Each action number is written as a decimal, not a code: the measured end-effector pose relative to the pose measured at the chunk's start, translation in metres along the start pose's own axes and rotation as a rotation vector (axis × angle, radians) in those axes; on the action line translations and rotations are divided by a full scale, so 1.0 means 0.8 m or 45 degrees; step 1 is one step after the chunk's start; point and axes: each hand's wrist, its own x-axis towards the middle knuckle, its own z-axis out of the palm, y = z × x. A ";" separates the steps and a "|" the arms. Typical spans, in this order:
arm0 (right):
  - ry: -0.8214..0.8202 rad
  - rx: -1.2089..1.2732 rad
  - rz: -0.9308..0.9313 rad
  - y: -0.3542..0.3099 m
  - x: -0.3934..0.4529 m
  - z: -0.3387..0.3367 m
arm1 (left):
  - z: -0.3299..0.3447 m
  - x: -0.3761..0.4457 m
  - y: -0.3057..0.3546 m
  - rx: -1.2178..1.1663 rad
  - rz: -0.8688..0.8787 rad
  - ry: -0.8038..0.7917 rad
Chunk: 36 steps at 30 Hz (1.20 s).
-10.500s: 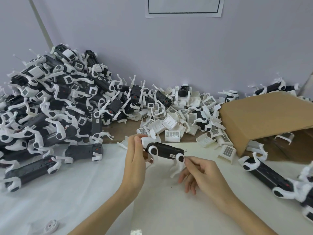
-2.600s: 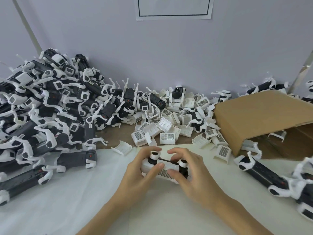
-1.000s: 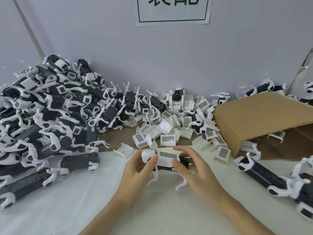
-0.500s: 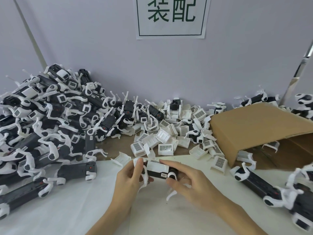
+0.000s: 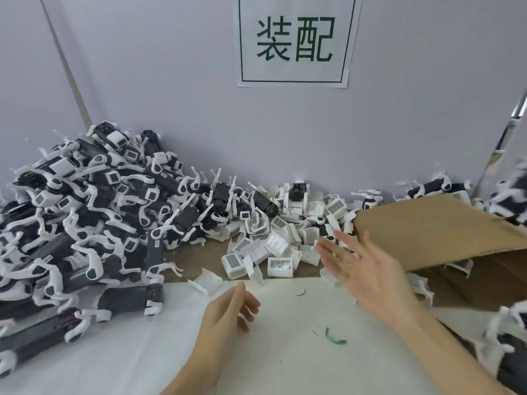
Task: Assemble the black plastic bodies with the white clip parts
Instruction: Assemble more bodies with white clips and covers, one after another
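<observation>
Pale grey wall (image 5: 171, 81) rose behind the counter (image 5: 285, 352), with a white paper sign (image 5: 295, 41) bearing two green characters fixed to it. White sheeting covered the near part of the counter; bare brown surface showed farther back. A big heap of black plastic bodies (image 5: 85, 218) with white arms filled the left side, some lying along the sheet's edge. Loose white clip parts (image 5: 271, 246) lay scattered in the middle against the wall. A tipped cardboard box (image 5: 427, 229) sat to the right, more bodies beside and behind it. The left hand (image 5: 228, 312) hung over the sheet, fingers loosely curled, holding nothing. The right hand (image 5: 362, 269) was spread flat, fingers straight and blurred, above the clip parts near the box, also empty. A small green scrap (image 5: 333, 337) lay on the sheet.
</observation>
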 end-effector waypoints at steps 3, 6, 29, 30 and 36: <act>0.073 0.009 0.135 0.044 -0.008 -0.004 | 0.000 0.001 -0.005 0.174 0.003 0.006; 0.112 0.025 0.230 0.072 -0.011 -0.002 | 0.005 0.008 -0.006 0.366 0.008 0.062; 0.113 0.060 0.258 0.084 0.001 -0.010 | -0.038 0.252 0.079 1.651 0.623 0.418; 0.117 0.061 0.256 0.085 0.001 -0.010 | -0.040 0.236 0.085 1.574 0.703 0.393; 0.074 0.025 0.217 0.076 -0.019 0.005 | -0.020 0.102 0.077 0.977 0.755 0.026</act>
